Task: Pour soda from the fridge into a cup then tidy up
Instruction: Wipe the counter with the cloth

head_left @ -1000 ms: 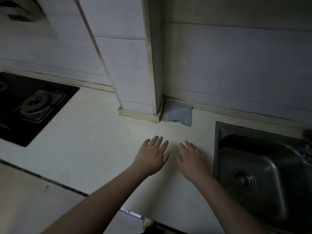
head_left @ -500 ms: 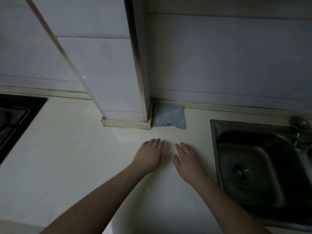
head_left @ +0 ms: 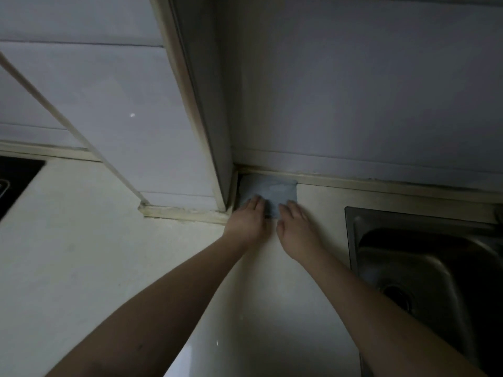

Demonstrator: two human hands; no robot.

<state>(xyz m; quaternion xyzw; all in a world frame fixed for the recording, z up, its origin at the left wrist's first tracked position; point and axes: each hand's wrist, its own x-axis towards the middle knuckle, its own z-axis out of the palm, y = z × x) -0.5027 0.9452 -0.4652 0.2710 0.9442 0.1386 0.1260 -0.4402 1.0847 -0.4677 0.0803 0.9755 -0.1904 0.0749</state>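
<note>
Now both hands lie flat, fingers loosely spread, left hand [head_left: 249, 219] and right hand [head_left: 295, 224] touching the cloth's [head_left: 272, 190] near edge at the countertop's [head_left: 81, 254] back corner.

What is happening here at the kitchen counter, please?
A person leans over the pale countertop and reaches with both bare hands to the folded blue-grey cloth in the corner by the wall. The left hand and right hand lie flat, their fingertips on the cloth's near edge. Neither hand grips it yet. The steel sink is to the right. No soda or cup is visible.
</note>
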